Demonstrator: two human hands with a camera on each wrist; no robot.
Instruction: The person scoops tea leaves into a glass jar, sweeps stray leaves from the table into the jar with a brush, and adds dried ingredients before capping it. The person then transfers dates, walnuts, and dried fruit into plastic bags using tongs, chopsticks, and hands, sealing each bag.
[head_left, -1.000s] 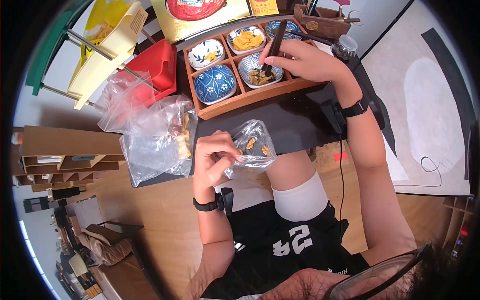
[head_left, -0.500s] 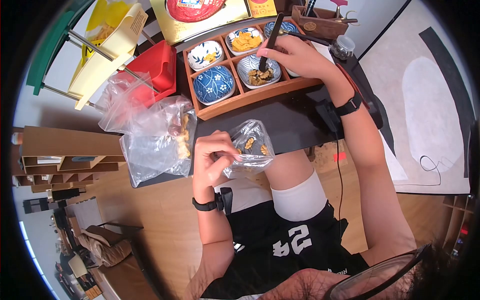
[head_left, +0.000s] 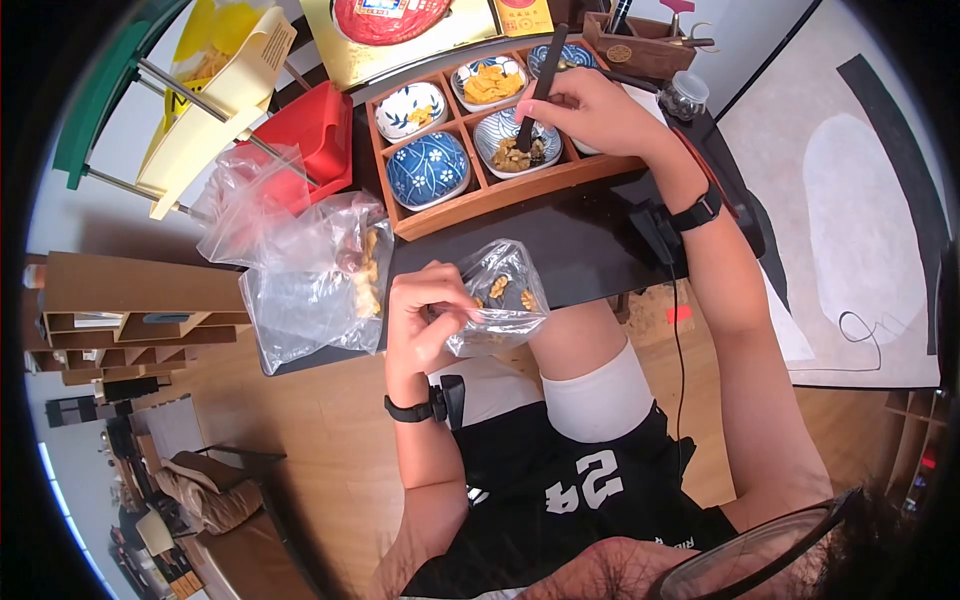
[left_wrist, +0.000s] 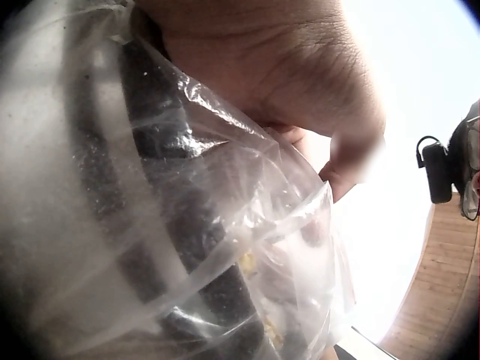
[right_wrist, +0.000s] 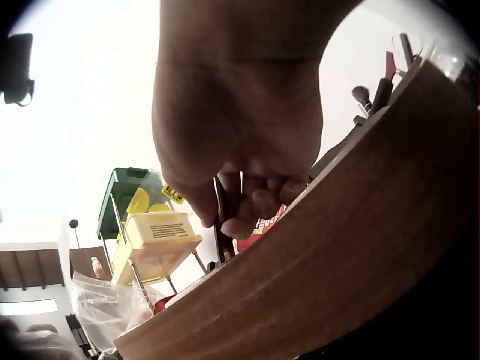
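In the head view the left hand (head_left: pixel 425 310) pinches the rim of a clear plastic bag (head_left: pixel 515 265) with several walnut pieces (head_left: pixel 500 287) inside. The right hand (head_left: pixel 595 108) holds a dark stick-like tool (head_left: pixel 547 75), whose lower end touches walnuts (head_left: pixel 508 158) in a patterned bowl (head_left: pixel 488 135). That bowl sits in a compartment of a wooden tray (head_left: pixel 415 222). In the left wrist view the clear bag (left_wrist: pixel 202 187) hangs from the left hand (left_wrist: pixel 277 67). The right wrist view has the right hand (right_wrist: pixel 240 127) above the tray's wooden side (right_wrist: pixel 315 277), thumb and fingers around the dark tool (right_wrist: pixel 223 217).
Beside the walnut bowl are a blue flowered bowl (head_left: pixel 430 168) and bowls with yellow pieces (head_left: pixel 493 84). More plastic bags (head_left: pixel 310 300) and a red bin (head_left: pixel 315 135) stand left. A glass jar (head_left: pixel 686 95) and a wooden holder (head_left: pixel 650 50) are at the back right.
The right hand and its tool have shifted slightly, and the tool's lower end has moved left within the walnut bowl. The left hand and its bag have barely moved.
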